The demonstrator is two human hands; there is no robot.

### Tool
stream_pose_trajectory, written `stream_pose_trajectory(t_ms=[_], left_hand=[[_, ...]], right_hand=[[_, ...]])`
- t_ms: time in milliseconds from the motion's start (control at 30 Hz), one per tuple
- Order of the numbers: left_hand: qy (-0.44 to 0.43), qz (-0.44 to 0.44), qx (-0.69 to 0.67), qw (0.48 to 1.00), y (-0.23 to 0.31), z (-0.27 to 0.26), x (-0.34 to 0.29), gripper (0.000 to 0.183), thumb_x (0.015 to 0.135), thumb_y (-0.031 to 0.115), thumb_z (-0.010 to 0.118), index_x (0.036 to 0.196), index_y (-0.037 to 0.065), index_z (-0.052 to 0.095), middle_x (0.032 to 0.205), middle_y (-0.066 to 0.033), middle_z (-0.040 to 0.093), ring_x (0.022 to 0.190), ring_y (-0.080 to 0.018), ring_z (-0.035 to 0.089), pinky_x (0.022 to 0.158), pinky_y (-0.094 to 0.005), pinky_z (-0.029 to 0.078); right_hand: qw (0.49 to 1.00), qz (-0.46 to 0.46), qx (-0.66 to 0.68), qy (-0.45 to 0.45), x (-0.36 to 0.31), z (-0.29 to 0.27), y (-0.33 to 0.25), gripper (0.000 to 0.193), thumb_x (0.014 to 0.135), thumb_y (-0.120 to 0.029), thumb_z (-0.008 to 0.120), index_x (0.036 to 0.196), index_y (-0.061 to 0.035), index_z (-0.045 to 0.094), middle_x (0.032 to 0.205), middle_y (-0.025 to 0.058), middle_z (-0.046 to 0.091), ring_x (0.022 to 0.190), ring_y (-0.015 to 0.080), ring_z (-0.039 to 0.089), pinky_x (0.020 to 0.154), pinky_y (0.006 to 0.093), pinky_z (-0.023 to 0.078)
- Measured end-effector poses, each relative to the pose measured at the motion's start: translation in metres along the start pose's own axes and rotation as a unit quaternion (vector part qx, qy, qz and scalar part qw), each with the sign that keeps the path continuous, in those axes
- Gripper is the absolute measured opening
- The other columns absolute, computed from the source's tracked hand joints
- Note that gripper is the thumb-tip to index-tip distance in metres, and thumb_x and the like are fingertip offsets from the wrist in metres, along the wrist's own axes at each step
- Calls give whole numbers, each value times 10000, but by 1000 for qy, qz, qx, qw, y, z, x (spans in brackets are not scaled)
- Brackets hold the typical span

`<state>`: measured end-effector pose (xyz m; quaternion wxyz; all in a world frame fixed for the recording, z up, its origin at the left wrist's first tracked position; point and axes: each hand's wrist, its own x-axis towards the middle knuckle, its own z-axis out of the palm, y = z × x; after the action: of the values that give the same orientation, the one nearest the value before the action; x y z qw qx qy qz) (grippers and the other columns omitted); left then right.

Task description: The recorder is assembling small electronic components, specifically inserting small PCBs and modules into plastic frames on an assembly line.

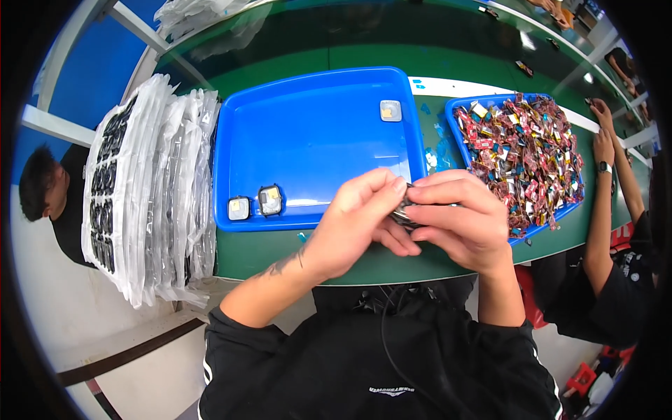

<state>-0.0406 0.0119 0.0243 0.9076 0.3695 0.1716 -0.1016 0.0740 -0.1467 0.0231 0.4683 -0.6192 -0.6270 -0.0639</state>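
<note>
My left hand (360,220) and my right hand (462,217) meet over the front right edge of a large blue tray (308,161). Between their fingertips is a small dark part (404,213), mostly covered by the fingers, so its exact kind does not show. Both hands pinch it. Inside the tray, near its front left corner, lie a pale square piece (239,208) and a black-framed watch-like case (269,200). Another pale square piece (390,110) sits in the far right corner.
Right of the tray, a smaller blue bin (458,133) is heaped with small red, yellow and white parts (521,161). Stacked plastic-wrapped sheets of black pieces (115,182) stand at the left. A co-worker's arms (603,182) reach over the green table (280,260) at right; another person (52,185) is at left.
</note>
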Motion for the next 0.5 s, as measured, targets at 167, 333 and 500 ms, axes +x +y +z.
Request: stream_pose_trajectory(t_ms=[167, 333, 500], left_hand=[[16, 363, 599, 714, -6, -3, -4, 292, 913, 314, 593, 857, 32, 539, 731, -110, 546, 639, -290, 596, 568, -387, 458], [10, 491, 701, 516, -10, -4, -2, 409, 759, 426, 720, 816, 56, 554, 738, -70, 565, 633, -263, 599, 545, -351, 472], [-111, 509, 680, 516, 2, 4, -10, 430, 701, 443, 740, 763, 56, 563, 758, -76, 580, 604, -235, 593, 515, -319, 471]], right_hand=[[987, 11, 95, 128, -8, 7, -4, 260, 717, -146, 799, 898, 16, 707, 847, 127, 690, 779, 268, 685, 673, 334, 540], [951, 70, 246, 174, -17, 12, -10, 232, 746, -145, 796, 853, 36, 699, 830, 144, 690, 745, 239, 672, 653, 314, 530], [935, 70, 306, 167, -23, 12, -16, 205, 766, -141, 784, 855, 27, 705, 821, 137, 690, 707, 215, 647, 616, 299, 509]])
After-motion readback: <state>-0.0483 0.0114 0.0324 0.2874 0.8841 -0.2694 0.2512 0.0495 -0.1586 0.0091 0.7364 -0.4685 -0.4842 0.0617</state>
